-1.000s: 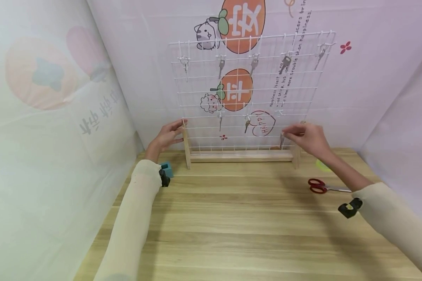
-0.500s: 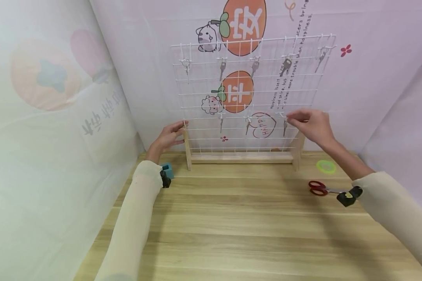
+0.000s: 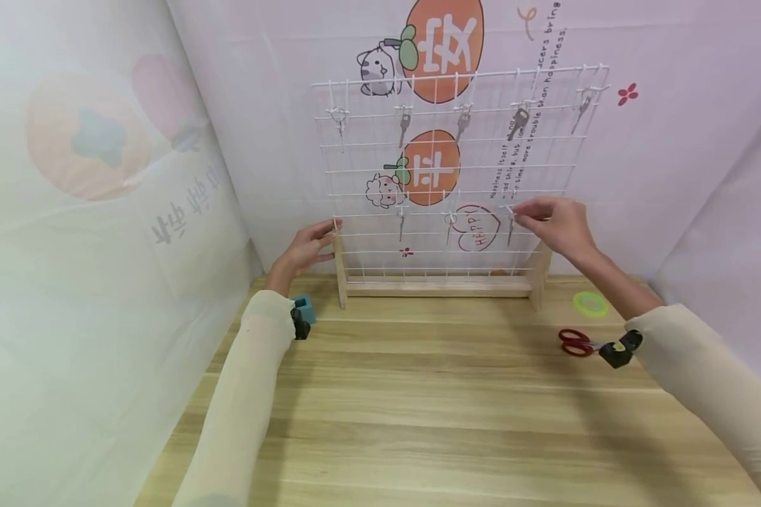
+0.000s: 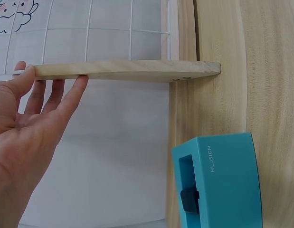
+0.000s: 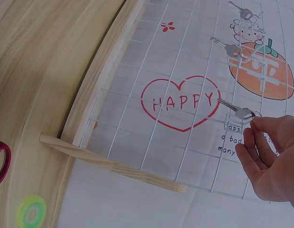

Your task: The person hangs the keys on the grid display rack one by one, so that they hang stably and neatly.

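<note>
A white wire grid rack (image 3: 445, 290) on a wooden base stands at the back of the table, with several keys on its hooks. My left hand (image 3: 307, 245) holds the rack's left wooden upright (image 4: 137, 69), thumb on one side and fingers on the other. At the lower right of the grid, my right hand (image 3: 558, 222) pinches the ring of a silver key (image 5: 241, 112) between thumb and forefinger, right at a white hook. That key hangs blade down. To its left, two keys hang in the same row, one of them a thin key (image 3: 449, 232).
A teal tape dispenser (image 4: 222, 180) stands beside the left upright. On the right lie red-handled scissors (image 3: 576, 343), partly behind the wrist camera, and a yellow-green ring (image 3: 590, 303). A printed cloth (image 3: 279, 141) hangs close behind the rack.
My right hand has risen with the key from low on the grid to the lower row's right hook. The left hand stays on the upright.
</note>
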